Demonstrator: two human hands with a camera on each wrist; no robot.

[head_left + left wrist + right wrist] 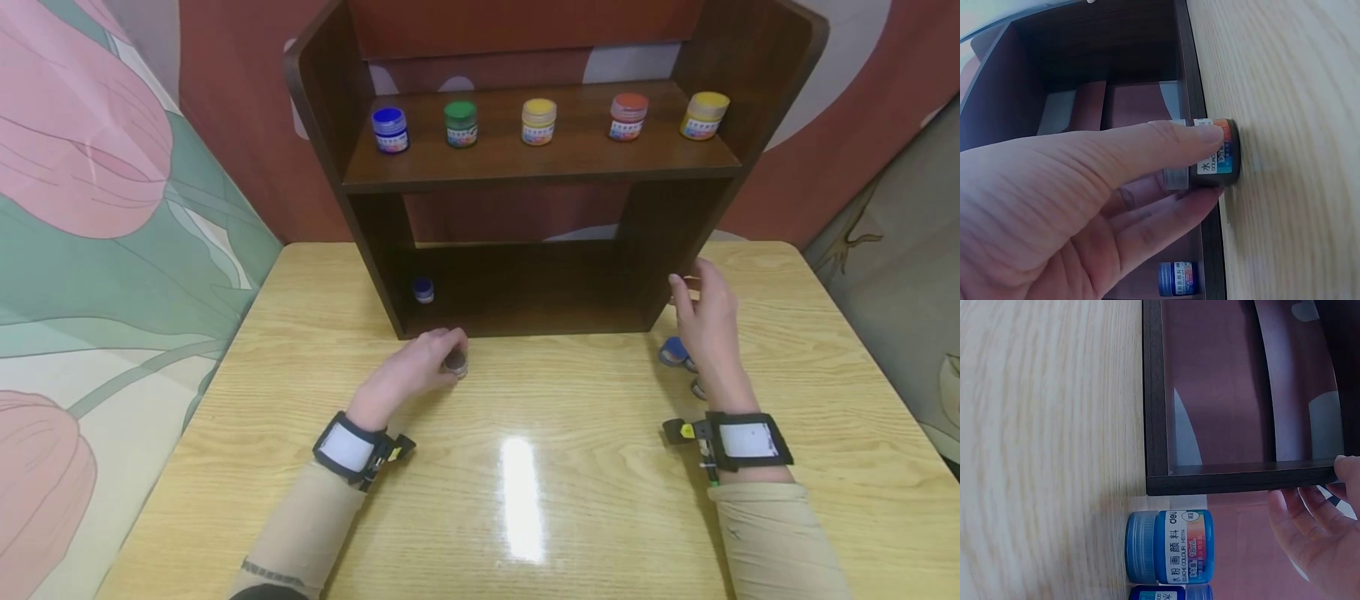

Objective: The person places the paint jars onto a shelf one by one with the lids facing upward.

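Observation:
My left hand point(416, 367) pinches a small dark paint jar point(1215, 153) between thumb and fingers. Its label faces the wrist camera, and the jar is at the tabletop just in front of the brown wooden shelf point(540, 177). My right hand point(707, 312) grips the right side panel point(1241, 478) of that shelf, thumb at its front edge and fingers along the outside. Beside this hand, on the table, lies a light blue paint jar point(1188, 547), with a darker blue jar point(1157, 592) and a grey-lidded jar point(699, 388) close by.
On the upper board stand a blue jar point(391, 131), a green jar point(461, 125), a yellow jar point(538, 122), a red jar point(628, 117) and another yellow jar point(704, 116). A dark blue jar point(423, 290) stands at the lower left. Patterned walls surround the wooden table point(585, 500).

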